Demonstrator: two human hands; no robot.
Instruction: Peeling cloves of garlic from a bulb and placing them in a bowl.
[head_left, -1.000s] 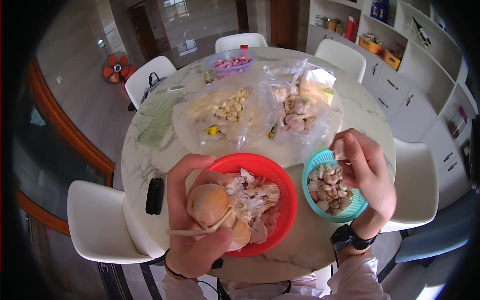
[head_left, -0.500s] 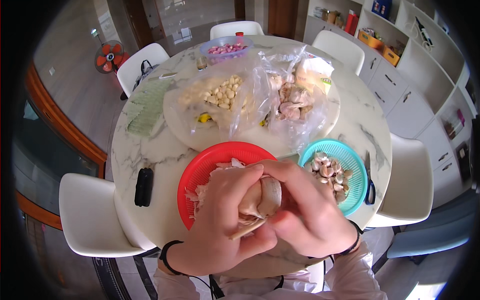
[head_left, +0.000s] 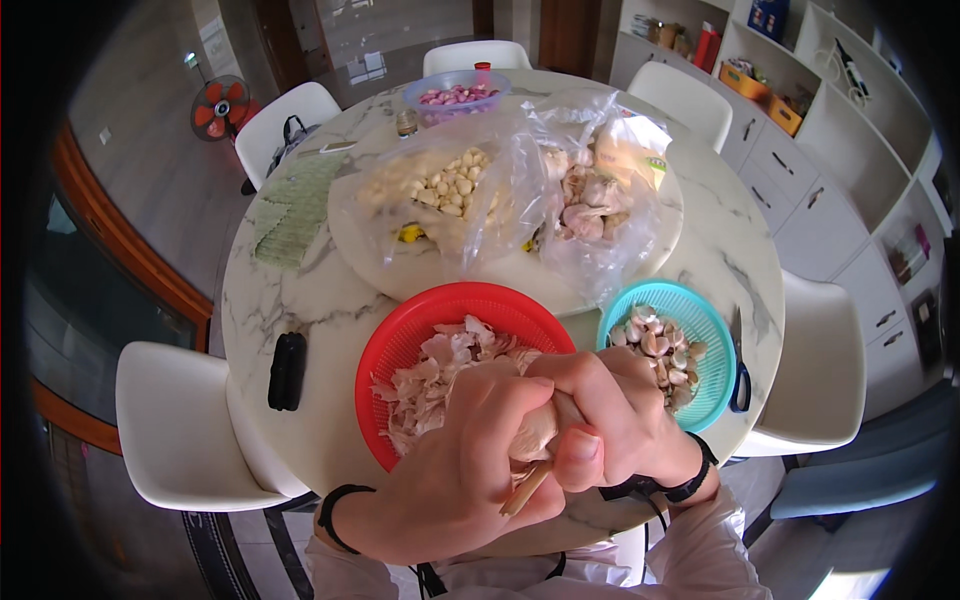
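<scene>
My left hand (head_left: 455,470) is wrapped round a garlic bulb (head_left: 537,432), whose dry stem points down toward me. Pressed against the bulb's right side, my right hand (head_left: 625,415) has its fingers curled and its thumb bent over a clove. The two hands hide most of the bulb. Just beyond them lies a red plastic basket (head_left: 372,365) holding a heap of papery garlic skins (head_left: 435,385). To the right is a turquoise basket (head_left: 718,375) with loose unpeeled garlic cloves (head_left: 660,350).
Scissors (head_left: 740,375) lie right of the turquoise basket, a black case (head_left: 288,372) at left. On the round turntable (head_left: 355,255) are a bag of peeled cloves (head_left: 450,185) and a bag of whole bulbs (head_left: 595,205). Behind sits a bowl of shallots (head_left: 455,92); a green cloth (head_left: 290,215) lies left.
Both hands have moved slightly toward me, uncovering more skins in the red basket. My right fingers have curled in closer, and the bulb is turned and more covered.
</scene>
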